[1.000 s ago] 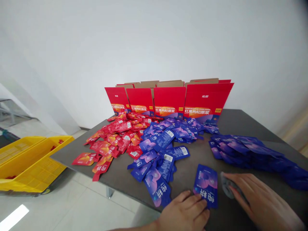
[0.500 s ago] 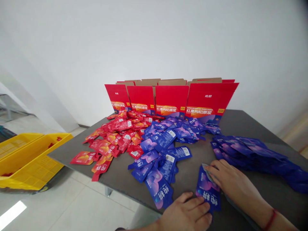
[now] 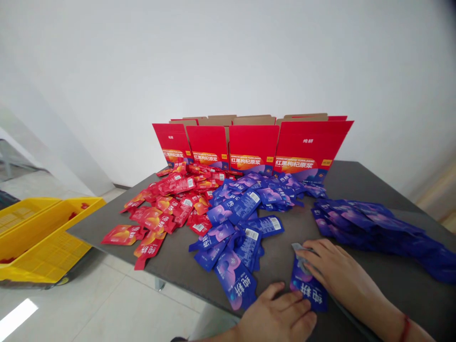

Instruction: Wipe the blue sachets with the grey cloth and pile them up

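Note:
A blue pouch (image 3: 309,290) lies flat near the front edge of the dark grey table (image 3: 278,256). My left hand (image 3: 281,316) presses its fingers on the pouch's near corner. My right hand (image 3: 338,270) lies across the pouch's upper half and holds a small grey cloth (image 3: 298,249) against it. Just left lies a spread of blue pouches (image 3: 235,280). A long row of overlapping blue pouches (image 3: 374,228) runs to the right of my right hand.
A pile of red pouches (image 3: 167,209) covers the table's left part, and more blue pouches (image 3: 263,192) lie in the middle. Red cartons (image 3: 252,147) stand open along the far edge. Yellow plastic crates (image 3: 39,237) sit on the floor at left.
My right hand has slid with the grey cloth from the right of the pouch to its upper part. My left hand has stayed on the pouch's near corner.

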The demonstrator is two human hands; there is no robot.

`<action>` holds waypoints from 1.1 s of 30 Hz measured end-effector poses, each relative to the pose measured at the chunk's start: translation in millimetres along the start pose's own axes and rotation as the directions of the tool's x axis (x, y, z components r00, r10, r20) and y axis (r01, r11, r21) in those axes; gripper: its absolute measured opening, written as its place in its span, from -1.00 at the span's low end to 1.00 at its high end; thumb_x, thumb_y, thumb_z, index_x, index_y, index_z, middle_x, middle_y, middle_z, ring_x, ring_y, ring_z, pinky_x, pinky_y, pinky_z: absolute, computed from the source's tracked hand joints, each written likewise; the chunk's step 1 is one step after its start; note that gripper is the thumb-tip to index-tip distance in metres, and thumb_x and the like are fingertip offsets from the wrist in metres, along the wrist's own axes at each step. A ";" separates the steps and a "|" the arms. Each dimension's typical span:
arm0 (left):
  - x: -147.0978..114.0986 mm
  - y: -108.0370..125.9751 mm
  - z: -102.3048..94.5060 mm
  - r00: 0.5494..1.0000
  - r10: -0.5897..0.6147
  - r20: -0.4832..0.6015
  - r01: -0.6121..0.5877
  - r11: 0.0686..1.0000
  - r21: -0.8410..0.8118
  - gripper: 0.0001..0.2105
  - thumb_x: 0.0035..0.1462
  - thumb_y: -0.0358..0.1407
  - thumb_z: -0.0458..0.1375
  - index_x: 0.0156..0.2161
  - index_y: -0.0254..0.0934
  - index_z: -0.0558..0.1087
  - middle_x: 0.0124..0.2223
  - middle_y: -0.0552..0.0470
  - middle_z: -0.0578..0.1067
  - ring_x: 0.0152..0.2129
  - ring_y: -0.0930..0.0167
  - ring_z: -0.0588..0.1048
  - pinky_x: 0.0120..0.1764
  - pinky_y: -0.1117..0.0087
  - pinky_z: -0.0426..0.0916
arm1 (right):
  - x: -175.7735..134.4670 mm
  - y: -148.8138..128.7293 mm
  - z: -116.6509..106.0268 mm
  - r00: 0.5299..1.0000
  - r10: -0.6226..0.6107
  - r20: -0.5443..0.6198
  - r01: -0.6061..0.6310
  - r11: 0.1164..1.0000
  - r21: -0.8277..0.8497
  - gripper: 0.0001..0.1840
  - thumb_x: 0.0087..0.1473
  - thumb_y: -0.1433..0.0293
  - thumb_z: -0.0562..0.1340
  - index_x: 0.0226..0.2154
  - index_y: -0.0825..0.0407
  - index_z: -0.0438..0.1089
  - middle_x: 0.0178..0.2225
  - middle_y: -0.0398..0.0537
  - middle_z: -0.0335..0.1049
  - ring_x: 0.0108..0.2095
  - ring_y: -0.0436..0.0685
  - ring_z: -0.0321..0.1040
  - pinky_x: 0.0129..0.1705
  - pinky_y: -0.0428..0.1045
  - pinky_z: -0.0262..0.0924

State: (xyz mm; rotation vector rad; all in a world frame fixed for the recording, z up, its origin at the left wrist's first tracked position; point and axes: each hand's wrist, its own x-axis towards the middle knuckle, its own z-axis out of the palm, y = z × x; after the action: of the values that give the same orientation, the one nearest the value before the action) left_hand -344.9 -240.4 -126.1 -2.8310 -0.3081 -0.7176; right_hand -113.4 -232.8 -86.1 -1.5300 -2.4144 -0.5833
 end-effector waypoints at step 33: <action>-0.1 1.1 1.2 0.993 -0.028 -0.114 0.024 0.999 -0.035 -0.76 0.44 -0.23 0.02 0.07 -0.23 0.46 0.00 0.14 0.61 0.00 0.47 0.53 0.06 0.39 0.34 | -13.4 8.6 -15.0 0.997 0.058 -0.053 -0.060 0.998 -0.024 -0.70 0.31 0.31 0.07 -0.03 -0.03 0.44 -0.06 -0.03 0.50 -0.07 0.12 0.42 -0.10 0.04 0.34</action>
State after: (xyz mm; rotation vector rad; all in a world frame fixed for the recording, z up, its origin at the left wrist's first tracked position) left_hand -344.1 -241.2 -127.3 -2.8074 -0.3178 -0.8951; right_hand -100.3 -247.1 -76.1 -1.5704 -2.3234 -0.6366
